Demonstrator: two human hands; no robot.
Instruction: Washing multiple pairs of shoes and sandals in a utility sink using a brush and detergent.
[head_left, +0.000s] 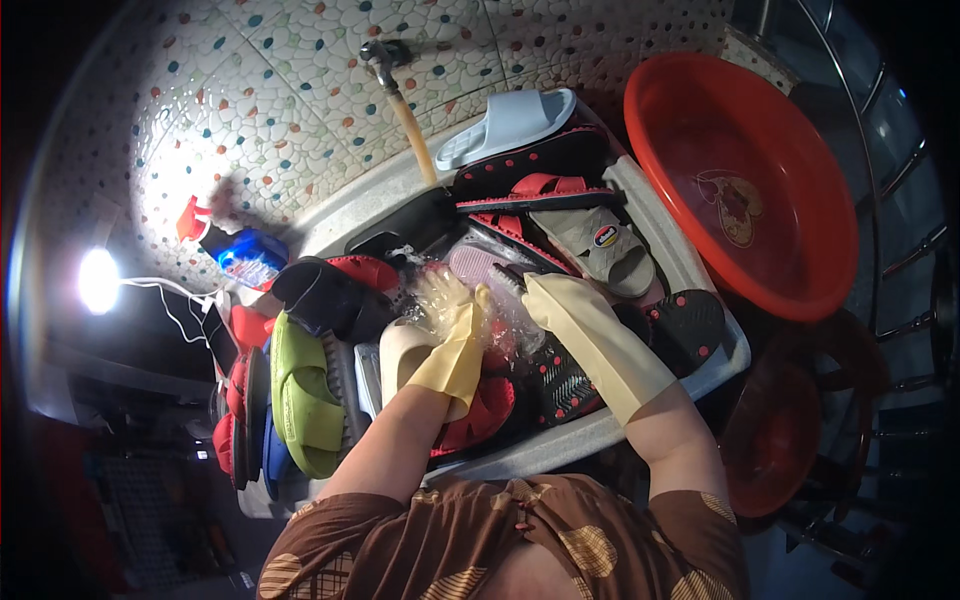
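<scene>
Both my hands wear pale yellow rubber gloves over a sink basin (660, 210) heaped with slippers. My left hand (457, 315) is in splashing water beside a cream slipper (403, 349); the splash blurs its fingers. My right hand (551, 300) is closed on a dark brush (510, 277), whose end shows against a pink slipper sole (478, 264). Which hand steadies that slipper cannot be told. Red and black slippers (487, 416) lie below, a grey slipper (596, 247) to the right, a light blue slipper (517, 124) at the back and a green slipper (304, 397) at the left.
A faucet (384, 64) with a tan hose (412, 135) reaches into the basin from the tiled wall. A large red plastic tub (667, 172) stands at the right. A blue spray bottle (251, 255) and a lit bulb (99, 281) are at the left.
</scene>
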